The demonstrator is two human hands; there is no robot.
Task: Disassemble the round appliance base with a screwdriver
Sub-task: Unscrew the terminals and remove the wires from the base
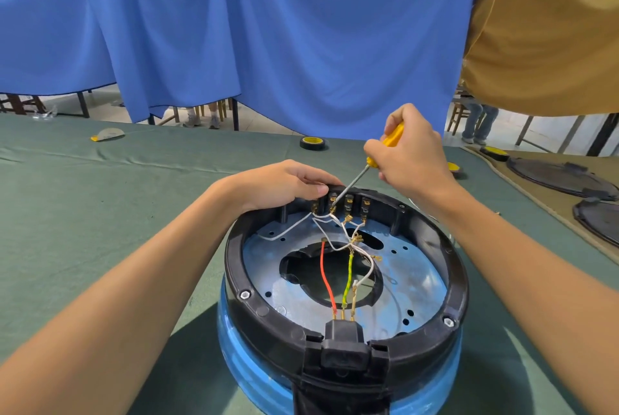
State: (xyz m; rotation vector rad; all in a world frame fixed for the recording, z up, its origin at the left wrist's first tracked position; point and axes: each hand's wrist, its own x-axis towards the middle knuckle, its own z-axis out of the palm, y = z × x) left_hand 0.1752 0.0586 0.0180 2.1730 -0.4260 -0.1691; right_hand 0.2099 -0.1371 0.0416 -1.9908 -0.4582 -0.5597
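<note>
Working the rig from afar, I have the round appliance base (231,264) open side up at the near edge of the counter (83,213), right of centre. My left grip (284,185) curls over the base's far rim and clamps on the black ring just beside the terminal row (348,203). My right grip (412,153) is closed round the yellow handle of the screwdriver (355,181). The shaft slants down and left, and the tip meets the second terminal from the left, where the white wires (321,218) gather.

I judge this to be the wiring stage, freeing a terminal. I cannot tell whether the tip is seated in a screw. The next move calls for firm downward pressure, a steady rim and a slow turn, so the blade does not skid into the wires. Two hex bolts (244,294) on the ring are not yet out. A tape roll (313,143) lies near the far edge.
</note>
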